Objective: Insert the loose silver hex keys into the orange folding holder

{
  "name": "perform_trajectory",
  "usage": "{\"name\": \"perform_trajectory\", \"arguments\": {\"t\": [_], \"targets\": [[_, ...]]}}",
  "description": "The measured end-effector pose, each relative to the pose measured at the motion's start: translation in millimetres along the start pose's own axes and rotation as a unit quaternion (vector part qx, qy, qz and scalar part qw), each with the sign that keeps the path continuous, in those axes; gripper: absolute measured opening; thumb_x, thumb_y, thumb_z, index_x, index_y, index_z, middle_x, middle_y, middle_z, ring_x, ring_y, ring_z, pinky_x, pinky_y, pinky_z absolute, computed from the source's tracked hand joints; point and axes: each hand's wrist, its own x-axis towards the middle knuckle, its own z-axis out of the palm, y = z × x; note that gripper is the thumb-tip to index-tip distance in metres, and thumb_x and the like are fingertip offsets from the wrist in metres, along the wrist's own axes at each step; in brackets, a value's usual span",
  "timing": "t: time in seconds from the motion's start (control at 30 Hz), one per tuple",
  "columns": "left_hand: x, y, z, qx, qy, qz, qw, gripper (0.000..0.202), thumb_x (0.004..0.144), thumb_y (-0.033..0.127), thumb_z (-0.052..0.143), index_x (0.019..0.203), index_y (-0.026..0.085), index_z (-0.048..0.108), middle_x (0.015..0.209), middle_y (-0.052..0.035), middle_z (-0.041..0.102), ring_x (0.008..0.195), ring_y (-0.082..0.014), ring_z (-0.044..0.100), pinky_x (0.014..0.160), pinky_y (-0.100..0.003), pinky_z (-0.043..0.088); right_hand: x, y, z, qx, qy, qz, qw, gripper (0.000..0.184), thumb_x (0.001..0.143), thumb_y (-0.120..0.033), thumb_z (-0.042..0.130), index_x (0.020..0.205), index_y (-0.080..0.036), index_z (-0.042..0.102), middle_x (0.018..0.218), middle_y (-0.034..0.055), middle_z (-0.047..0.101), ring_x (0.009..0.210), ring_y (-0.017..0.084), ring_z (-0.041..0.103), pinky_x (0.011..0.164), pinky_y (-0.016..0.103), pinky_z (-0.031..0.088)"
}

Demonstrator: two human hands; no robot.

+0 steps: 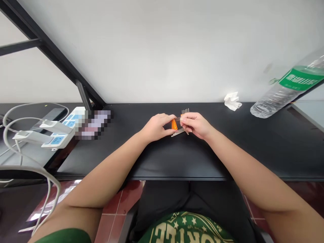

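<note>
My left hand (157, 127) is closed on a small orange holder (174, 124) in the middle of the black table (265, 148). My right hand (194, 125) meets it from the right, its fingers pinched on thin metal rods (179, 132) that stick out of the holder. More rod tips (185, 110) show just above my right hand's fingers. Both hands rest on the table and touch each other around the holder.
A white power strip (63, 130) with plugged adapters and grey cables (15, 135) lies at the left. A crumpled white tissue (232, 101) and a lying plastic water bottle (288, 89) sit at the back right against the white wall. A black metal frame (50, 55) slants at the upper left.
</note>
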Motion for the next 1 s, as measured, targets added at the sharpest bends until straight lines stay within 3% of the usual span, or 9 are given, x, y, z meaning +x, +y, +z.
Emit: {"name": "perform_trajectory", "arguments": {"t": [0.1, 0.3, 0.43, 0.53, 0.63, 0.77, 1.0], "targets": [[-1, -5, -1.4, 0.021, -0.025, -0.027, 0.999, 0.044, 0.09, 0.044, 0.073, 0.129, 0.024, 0.066, 0.093, -0.0036, 0.071, 0.087, -0.0208, 0.066, 0.082, -0.032, 0.05, 0, -2, -2, -0.003, 0.009, 0.018, 1.0, 0.033, 0.089, -0.044, 0.078, 0.075, -0.016, 0.069, 0.058, -0.0031, 0.053, 0.046, 0.007, 0.041, 0.048, 0.024, 0.034], [-4, -15, -3.9, 0.04, -0.058, -0.071, 0.995, 0.041, 0.086, 0.049, 0.074, 0.118, 0.023, 0.071, 0.089, -0.0034, 0.071, 0.083, -0.0215, 0.067, 0.077, -0.032, 0.051, 0, -4, -12, 0.047, 0.048, 0.021, 0.998, 0.033, 0.084, -0.044, 0.083, 0.074, -0.016, 0.068, 0.06, -0.0021, 0.055, 0.046, 0.007, 0.042, 0.045, 0.023, 0.031], [-6, -21, -4.9, 0.0, -0.023, -0.104, 0.994, 0.046, 0.086, 0.051, 0.074, 0.123, 0.024, 0.069, 0.098, -0.0028, 0.076, 0.087, -0.0207, 0.07, 0.085, -0.033, 0.053, 2, -1, -17, -0.021, 0.041, 0.1, 0.994, 0.036, 0.082, -0.046, 0.082, 0.072, -0.015, 0.066, 0.06, 0.0003, 0.057, 0.044, 0.007, 0.042, 0.041, 0.023, 0.027], [-6, -22, -4.6, -0.007, -0.027, -0.121, 0.992, 0.048, 0.085, 0.051, 0.074, 0.125, 0.024, 0.069, 0.099, -0.0026, 0.077, 0.088, -0.0207, 0.071, 0.086, -0.032, 0.053, 5, 3, -19, -0.117, 0.06, 0.144, 0.981, 0.031, 0.087, -0.042, 0.075, 0.072, -0.017, 0.065, 0.059, -0.0002, 0.055, 0.043, 0.009, 0.044, 0.042, 0.024, 0.027], [-6, -21, -3.3, -0.013, -0.036, -0.119, 0.992, 0.048, 0.085, 0.051, 0.075, 0.124, 0.024, 0.07, 0.098, -0.0021, 0.077, 0.088, -0.0204, 0.071, 0.084, -0.032, 0.054, 6, 4, -22, -0.277, 0.085, 0.15, 0.945, 0.028, 0.093, -0.037, 0.065, 0.072, -0.018, 0.063, 0.063, -0.0005, 0.057, 0.047, 0.01, 0.047, 0.05, 0.026, 0.035], [-6, -21, -2.3, -0.023, -0.035, -0.125, 0.991, 0.048, 0.084, 0.05, 0.076, 0.123, 0.024, 0.07, 0.101, -0.0019, 0.078, 0.088, -0.0199, 0.071, 0.084, -0.031, 0.054, 5, -1, -25, -0.456, 0.094, 0.147, 0.873, 0.032, 0.097, -0.037, 0.056, 0.071, -0.02, 0.062, 0.067, 0.0001, 0.06, 0.058, 0.014, 0.05, 0.058, 0.029, 0.036], [-5, -20, -3.2, -0.026, -0.035, -0.127, 0.991, 0.047, 0.084, 0.05, 0.075, 0.122, 0.024, 0.07, 0.099, -0.0019, 0.077, 0.086, -0.0197, 0.071, 0.083, -0.032, 0.055, 5, -9, -24, -0.566, 0.079, 0.183, 0.8, 0.03, 0.098, -0.039, 0.054, 0.076, -0.022, 0.066, 0.081, 0.005, 0.067, 0.063, 0.017, 0.053, 0.06, 0.031, 0.035]]}}
